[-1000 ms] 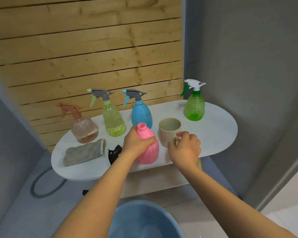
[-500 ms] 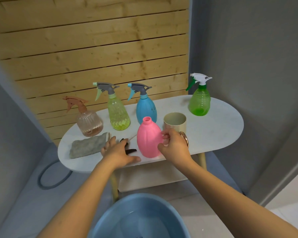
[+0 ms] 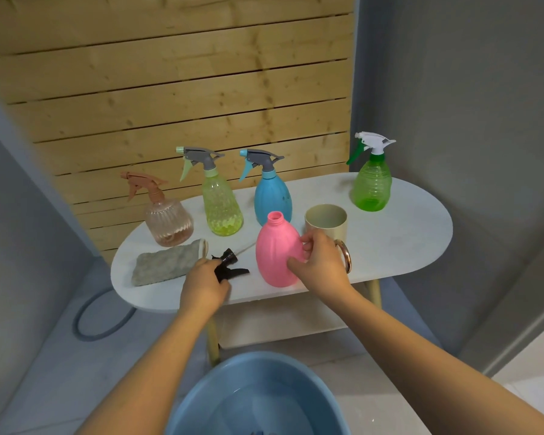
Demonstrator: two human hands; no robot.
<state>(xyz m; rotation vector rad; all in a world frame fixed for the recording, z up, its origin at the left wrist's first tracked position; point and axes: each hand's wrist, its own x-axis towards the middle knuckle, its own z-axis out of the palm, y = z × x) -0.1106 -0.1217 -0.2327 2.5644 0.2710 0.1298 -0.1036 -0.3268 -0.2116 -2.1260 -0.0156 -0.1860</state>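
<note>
Saw, nearest at 6 o'clock in the view, a blue basin [image 3: 201, 398] down on the floor. Followed two bare forearms up from 7 and 5 o'clock to the near edge of a white oval table [image 3: 405, 233].

Found the left hand [image 3: 203, 285] curled over a black spray head [image 3: 230, 268], gripping its body and leaving the trigger poking out toward 3 o'clock. Could not tell whether the head touched the tabletop.

Found the right hand [image 3: 322, 265] wrapped on the 3 o'clock flank of a pink bottle [image 3: 275, 249], with thumb low and fingers higher, holding it. Noted that bottle upright near the table's front edge, neck open, just at 3 o'clock of the spray head.

Spotted a beige mug [image 3: 325, 222] close at 1 o'clock of the bottle, and a grey cloth [image 3: 164, 265] lying flat at 9 o'clock of the left hand.

Counted a back row of upright sprayers, running from 10 toward 2 o'clock: a rose clear sprayer [image 3: 168, 224], a yellow-green sprayer [image 3: 222, 205], a blue sprayer [image 3: 272, 199] and, well apart, a green sprayer [image 3: 371, 186].

Ended at 12 o'clock on a wooden slat wall [image 3: 186, 89].
</note>
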